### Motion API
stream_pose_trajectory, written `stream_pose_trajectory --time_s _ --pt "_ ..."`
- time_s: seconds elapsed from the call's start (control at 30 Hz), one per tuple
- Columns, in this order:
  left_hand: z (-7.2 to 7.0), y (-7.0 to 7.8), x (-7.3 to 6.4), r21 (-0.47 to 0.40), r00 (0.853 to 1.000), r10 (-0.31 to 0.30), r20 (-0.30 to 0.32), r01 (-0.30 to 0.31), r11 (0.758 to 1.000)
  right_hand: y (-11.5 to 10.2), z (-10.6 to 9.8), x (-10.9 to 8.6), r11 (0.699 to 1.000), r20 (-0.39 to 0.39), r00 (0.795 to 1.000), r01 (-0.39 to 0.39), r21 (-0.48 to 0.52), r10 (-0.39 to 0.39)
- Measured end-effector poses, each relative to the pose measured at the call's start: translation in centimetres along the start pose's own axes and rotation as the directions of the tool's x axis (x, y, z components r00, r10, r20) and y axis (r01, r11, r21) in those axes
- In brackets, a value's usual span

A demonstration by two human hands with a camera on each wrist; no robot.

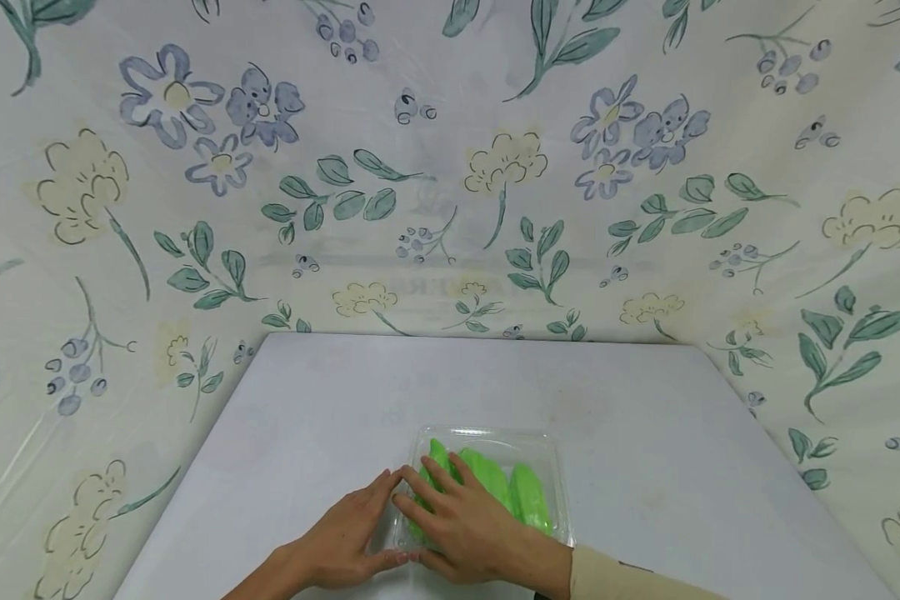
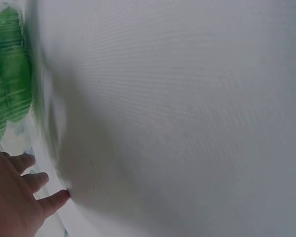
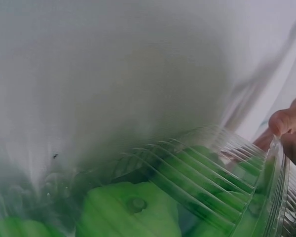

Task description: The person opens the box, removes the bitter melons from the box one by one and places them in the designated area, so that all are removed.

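A clear plastic clamshell container [image 1: 547, 454] with green vegetables [image 1: 528, 496] inside sits on the white table near its front edge. My right hand [image 1: 457, 521] lies palm down on the lid, fingers spread and fairly straight, tips reaching the left rim. My left hand [image 1: 348, 533] rests on the table against the container's left side, fingers extended, thumb meeting the right thumb at the front left corner. The right wrist view shows the ribbed lid [image 3: 202, 173] close up, with two fingertips [image 3: 286, 123] at its rim. In the left wrist view, my left fingers [image 2: 49, 202] lie on the table.
The white table [image 1: 645, 400] is backed and flanked by a floral cloth [image 1: 450, 167] that rises like walls on three sides. Bare tabletop lies behind and to the right of the container.
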State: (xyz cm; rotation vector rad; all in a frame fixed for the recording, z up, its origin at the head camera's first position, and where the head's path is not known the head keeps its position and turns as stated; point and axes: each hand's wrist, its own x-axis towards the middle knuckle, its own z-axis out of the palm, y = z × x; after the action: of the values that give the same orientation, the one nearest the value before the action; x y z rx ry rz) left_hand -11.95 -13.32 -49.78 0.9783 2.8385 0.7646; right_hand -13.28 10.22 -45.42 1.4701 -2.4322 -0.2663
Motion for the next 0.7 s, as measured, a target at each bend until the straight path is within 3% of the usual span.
stream_pose_trajectory --time_s 0.43,0.7 --pt "-0.1 0.4 0.2 -0.019 0.996 -0.077 0.039 0.078 0.997 0.1 0.2 -0.4 1.000 -0.007 1.000 -0.010 0.021 0.010" --pt "-1.1 0.8 0.6 0.023 0.997 -0.031 0.064 0.030 0.999 0.1 0.5 -0.6 0.999 -0.036 0.999 -0.020 0.033 0.022"
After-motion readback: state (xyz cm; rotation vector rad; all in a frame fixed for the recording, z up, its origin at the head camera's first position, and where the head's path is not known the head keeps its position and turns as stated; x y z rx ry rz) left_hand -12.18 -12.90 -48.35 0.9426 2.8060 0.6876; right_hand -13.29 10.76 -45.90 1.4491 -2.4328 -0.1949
